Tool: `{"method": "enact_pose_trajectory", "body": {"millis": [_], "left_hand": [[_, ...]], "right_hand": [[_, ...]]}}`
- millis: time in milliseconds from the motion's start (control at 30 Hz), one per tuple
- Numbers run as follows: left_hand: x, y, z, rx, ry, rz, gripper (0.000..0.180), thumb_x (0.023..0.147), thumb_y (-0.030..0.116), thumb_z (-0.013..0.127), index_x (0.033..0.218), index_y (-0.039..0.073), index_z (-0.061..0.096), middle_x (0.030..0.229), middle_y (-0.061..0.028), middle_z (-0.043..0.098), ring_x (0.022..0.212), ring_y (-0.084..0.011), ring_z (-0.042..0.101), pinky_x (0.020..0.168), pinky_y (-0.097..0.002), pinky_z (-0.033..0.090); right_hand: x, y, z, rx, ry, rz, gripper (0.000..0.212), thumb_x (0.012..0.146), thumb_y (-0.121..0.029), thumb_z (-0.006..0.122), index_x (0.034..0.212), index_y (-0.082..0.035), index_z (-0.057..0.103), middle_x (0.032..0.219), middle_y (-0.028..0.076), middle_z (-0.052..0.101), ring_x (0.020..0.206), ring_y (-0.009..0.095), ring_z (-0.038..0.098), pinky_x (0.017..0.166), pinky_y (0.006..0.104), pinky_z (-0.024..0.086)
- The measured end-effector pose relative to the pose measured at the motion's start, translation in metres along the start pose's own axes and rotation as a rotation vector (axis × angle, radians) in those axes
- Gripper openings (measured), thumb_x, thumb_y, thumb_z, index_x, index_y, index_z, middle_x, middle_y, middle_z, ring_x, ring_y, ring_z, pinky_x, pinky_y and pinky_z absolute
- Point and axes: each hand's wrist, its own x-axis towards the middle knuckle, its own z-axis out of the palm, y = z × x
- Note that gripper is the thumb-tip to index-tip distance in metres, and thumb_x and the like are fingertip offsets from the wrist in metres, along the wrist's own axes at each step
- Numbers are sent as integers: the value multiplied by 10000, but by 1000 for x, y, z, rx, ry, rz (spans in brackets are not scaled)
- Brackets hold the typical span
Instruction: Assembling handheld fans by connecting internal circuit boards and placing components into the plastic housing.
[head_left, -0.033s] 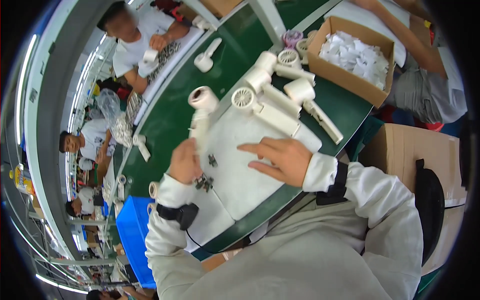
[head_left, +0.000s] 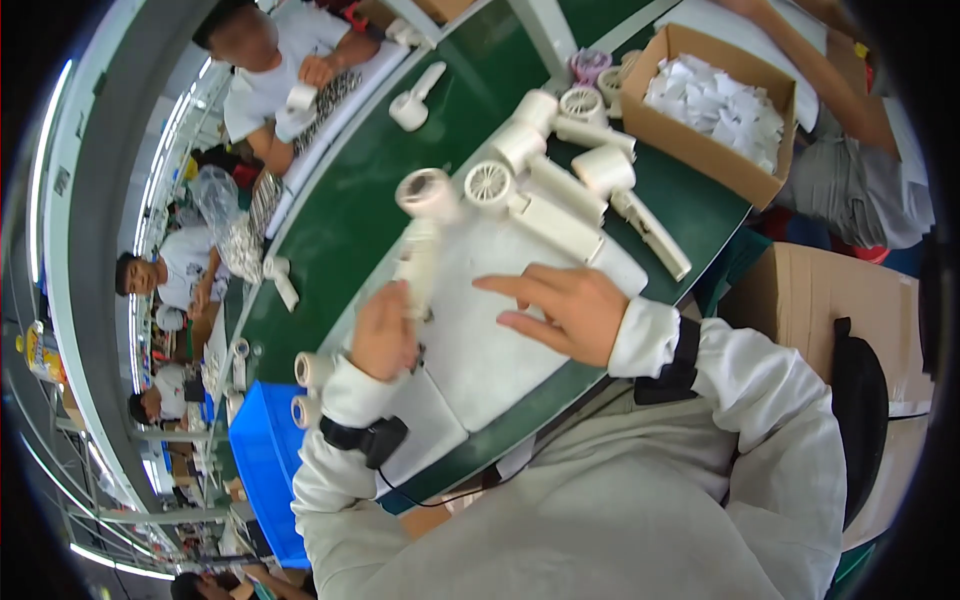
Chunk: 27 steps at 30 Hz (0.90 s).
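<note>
My left hand [head_left: 385, 332] is curled firmly round the lower end of a cream-white plastic handheld fan [head_left: 418, 255], its drum-shaped head toward twelve o'clock, above the left edge of a flat matt white sheet [head_left: 490, 345] on the smooth green surface [head_left: 345, 240]. My right hand [head_left: 570, 315] is spread at about three o'clock from it, index finger and thumb well apart, gripping nothing; I cannot tell whether it touches the sheet. I judge this fan to be in mid-handling, since it is not set down. More cream plastic fans [head_left: 560, 232] lie clustered at twelve o'clock from the right hand; one long handle [head_left: 650, 235] among them shows a hollow channel with dark bits inside, so I would call that one unclosed. Which others are finished, I cannot tell. Small dark pieces [head_left: 417, 362] by the left hand are mostly hidden. At one o'clock from the right hand, a brown cardboard carton [head_left: 690, 152] holds thin, loose white flakes [head_left: 715, 108]; at seven o'clock from the left stands a glossy blue plastic bin [head_left: 262, 460].
</note>
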Motion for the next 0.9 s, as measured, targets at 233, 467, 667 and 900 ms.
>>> {"method": "enact_pose_trajectory", "body": {"millis": [233,467,667,900], "left_hand": [[-71,-15,46,412,-284,151,247,1071,275,473,994,46,521,552,-93,578,444,-236,593,416,-383,421],[-45,-24,55,783,-48,655,186,1000,228,568,991,46,533,578,-120,610,490,-306,622,453,-414,466],[-49,13,51,1051,-81,784,175,915,198,627,862,40,574,610,-106,619,534,-307,638,491,-419,494],[-60,20,50,1063,-227,810,228,908,215,631,769,41,580,629,-118,620,559,-300,649,514,-412,511]], "right_hand": [[5,12,11,7,-12,-66,335,942,-182,678,1272,-132,662,847,114,673,750,315,660,710,408,537],[4,3,14,-94,-44,-46,277,916,-163,689,1190,-127,705,827,119,685,730,308,663,667,409,527],[7,-7,4,-184,-211,-64,231,869,-203,724,1080,-110,713,714,97,663,645,300,649,612,407,515],[2,-10,-7,-150,-275,-118,196,817,-217,755,964,-94,713,688,93,654,631,294,650,594,407,516]]}}
